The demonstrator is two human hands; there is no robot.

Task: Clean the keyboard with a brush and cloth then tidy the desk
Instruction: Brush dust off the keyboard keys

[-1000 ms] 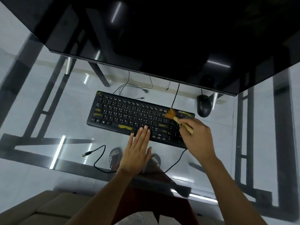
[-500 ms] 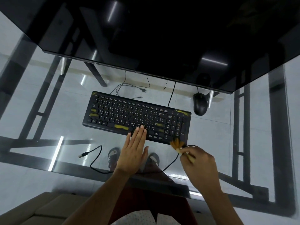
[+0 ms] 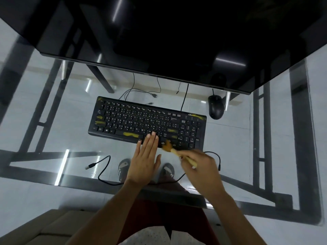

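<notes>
A black keyboard [image 3: 134, 121] with yellow smears on some keys lies on the glass desk [image 3: 67, 131]. My left hand [image 3: 146, 156] rests flat with fingers together, its fingertips on the keyboard's near edge right of the space bar. My right hand [image 3: 201, 167] grips a small brush [image 3: 174, 152] with a pale wooden handle and tan bristles. The bristles touch the keyboard's near edge by the arrow keys, just right of my left fingers. No cloth is in view.
A black mouse [image 3: 215, 106] sits right of the keyboard, under the big dark monitor [image 3: 159, 36] at the back. A loose black USB cable [image 3: 99, 167] curls on the glass near me. Desk frame bars, my feet and floor cables show through the glass.
My right hand swept the brush from the keyboard's top right corner down over the number pad to its near edge, then left toward the arrow keys. My left hand stayed put.
</notes>
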